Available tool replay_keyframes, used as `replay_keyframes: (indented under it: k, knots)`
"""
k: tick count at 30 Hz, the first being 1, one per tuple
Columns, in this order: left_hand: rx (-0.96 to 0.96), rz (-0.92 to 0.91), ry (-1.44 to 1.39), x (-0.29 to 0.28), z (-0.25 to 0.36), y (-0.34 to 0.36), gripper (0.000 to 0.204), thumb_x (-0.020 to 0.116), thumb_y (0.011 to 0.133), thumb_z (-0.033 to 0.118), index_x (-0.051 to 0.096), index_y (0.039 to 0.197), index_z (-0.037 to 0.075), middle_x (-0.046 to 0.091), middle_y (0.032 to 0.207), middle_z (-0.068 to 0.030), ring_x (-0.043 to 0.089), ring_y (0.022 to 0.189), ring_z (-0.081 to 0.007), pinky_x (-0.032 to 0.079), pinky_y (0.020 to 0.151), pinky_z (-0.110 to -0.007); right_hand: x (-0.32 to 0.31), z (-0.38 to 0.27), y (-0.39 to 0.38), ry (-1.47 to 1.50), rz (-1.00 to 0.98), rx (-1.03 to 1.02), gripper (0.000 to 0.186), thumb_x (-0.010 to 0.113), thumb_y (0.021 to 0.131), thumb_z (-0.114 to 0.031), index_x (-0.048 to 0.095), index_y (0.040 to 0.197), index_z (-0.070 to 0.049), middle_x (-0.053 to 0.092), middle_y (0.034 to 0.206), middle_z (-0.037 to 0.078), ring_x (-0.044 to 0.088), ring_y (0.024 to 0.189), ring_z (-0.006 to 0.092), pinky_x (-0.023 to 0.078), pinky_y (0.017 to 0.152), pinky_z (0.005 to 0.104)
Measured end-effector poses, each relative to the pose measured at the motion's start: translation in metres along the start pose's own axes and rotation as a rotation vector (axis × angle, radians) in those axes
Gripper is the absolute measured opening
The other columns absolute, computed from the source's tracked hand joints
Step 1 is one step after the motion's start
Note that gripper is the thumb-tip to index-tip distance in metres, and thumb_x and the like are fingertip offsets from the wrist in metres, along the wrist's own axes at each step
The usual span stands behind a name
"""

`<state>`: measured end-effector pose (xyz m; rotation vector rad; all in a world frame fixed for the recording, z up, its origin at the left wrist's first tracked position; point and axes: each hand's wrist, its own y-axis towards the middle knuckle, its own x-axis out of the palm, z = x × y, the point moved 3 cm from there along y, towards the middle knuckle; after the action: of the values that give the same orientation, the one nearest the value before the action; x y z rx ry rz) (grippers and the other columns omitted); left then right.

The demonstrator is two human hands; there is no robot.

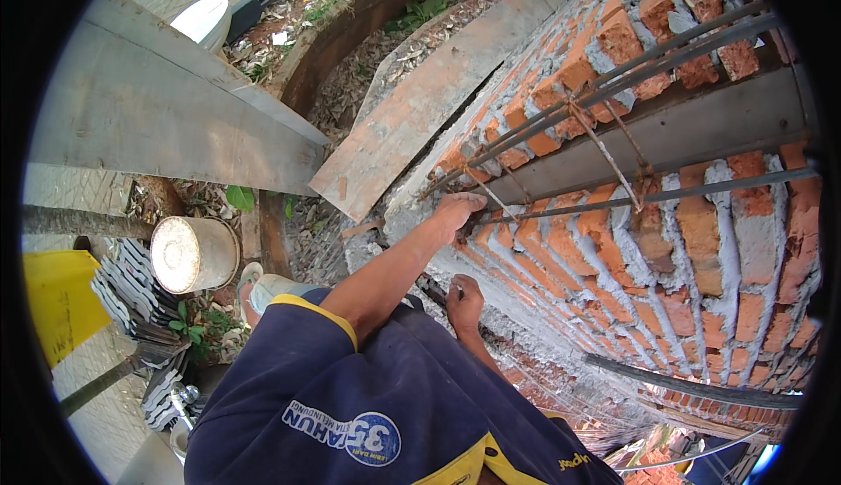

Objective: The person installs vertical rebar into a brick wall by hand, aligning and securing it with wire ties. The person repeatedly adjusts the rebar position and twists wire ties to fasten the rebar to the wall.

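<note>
Bent fingers of my left hand (459,211) reach into the gap at the lower end of a rusty steel reinforcing cage (574,108). That hand touches the near end of the bars, and its fingertips are partly hidden. Closer to my body, my right hand (464,303) is closed around a small dark thing, perhaps a handle, mostly covered by the fingers. The cage runs in a slot between two stretches of brick wall (701,222), with rough grey mortar in the joints. A grey board (701,113) backs the slot.
A mortar-stained board (420,126) lies along the wall's foot. To the left are a large grey panel (175,99), a whitish bucket (194,255), stacked roof tiles (131,288) and a yellow object (57,301). A dark bar (692,390) juts across the lower right.
</note>
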<state>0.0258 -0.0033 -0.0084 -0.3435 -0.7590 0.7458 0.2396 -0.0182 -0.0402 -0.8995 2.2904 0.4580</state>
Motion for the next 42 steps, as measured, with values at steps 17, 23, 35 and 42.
replay_keyframes:
  k: [17,23,35,42]
  knots:
    - [0.685,0.284,0.574,0.010,0.010,-0.034,0.023,0.070,0.085,0.014,0.075,0.107,0.009,0.073,0.094,-0.0146,0.071,0.081,-0.0255,0.053,0.076,-0.036,-0.005,0.002,0.006,-0.022,-0.043,-0.032,0.013,0.063,0.081,0.002,0.068,0.093,0.001,0.068,0.106,0.020,0.068,0.094,0.0364,0.054,0.083,0.0420]
    - [0.739,0.240,0.655,0.007,0.011,-0.034,0.024,0.072,0.084,0.020,0.075,0.106,0.010,0.069,0.090,-0.0173,0.067,0.084,-0.0351,0.051,0.076,-0.041,-0.003,0.002,0.006,-0.023,-0.067,0.000,0.013,0.063,0.082,0.002,0.069,0.094,0.001,0.068,0.107,0.020,0.068,0.094,0.0359,0.055,0.081,0.0419]
    - [0.769,0.164,0.671,0.006,0.023,-0.036,0.019,0.075,0.079,0.017,0.075,0.093,0.004,0.067,0.085,-0.0189,0.066,0.081,-0.0377,0.051,0.072,-0.044,-0.003,0.000,0.002,-0.025,-0.060,0.004,0.012,0.064,0.082,0.002,0.068,0.094,0.000,0.068,0.107,0.019,0.068,0.092,0.0346,0.055,0.077,0.0396]
    - [0.749,0.153,0.663,0.007,0.022,-0.035,0.017,0.073,0.079,0.011,0.074,0.094,0.003,0.070,0.090,-0.0180,0.068,0.081,-0.0347,0.052,0.072,-0.042,0.000,0.005,0.000,-0.008,-0.052,0.017,0.013,0.063,0.081,0.003,0.068,0.093,0.001,0.069,0.103,0.019,0.068,0.093,0.0365,0.054,0.083,0.0414]
